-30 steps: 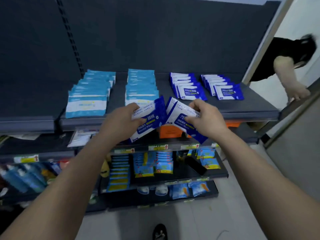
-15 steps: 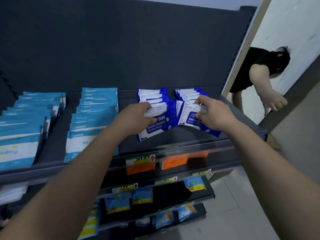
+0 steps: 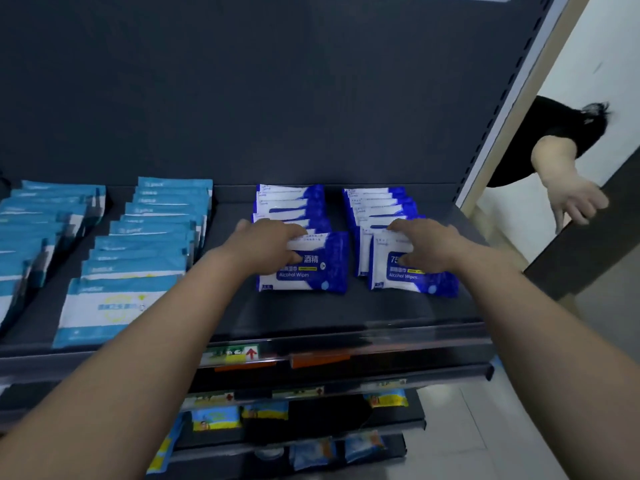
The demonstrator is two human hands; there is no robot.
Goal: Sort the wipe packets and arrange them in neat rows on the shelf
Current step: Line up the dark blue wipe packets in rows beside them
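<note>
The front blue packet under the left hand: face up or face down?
Face up: the packet shows its "Alcohol Wipes" label below the left hand.

A dark back panel [image 3: 277,81] rises ahead, pale tiled floor [image 3: 467,445] below (white wall [image 3: 606,46] at right)

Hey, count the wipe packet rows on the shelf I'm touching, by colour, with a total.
Light blue and white plastic wipe packet rows: 2 (far-left light blue row, second light blue row)
Dark blue and white plastic alcohol wipe packet rows: 2 (left dark blue row, held by left hand; right dark blue row, held by right hand)
Total: 4 rows
</note>
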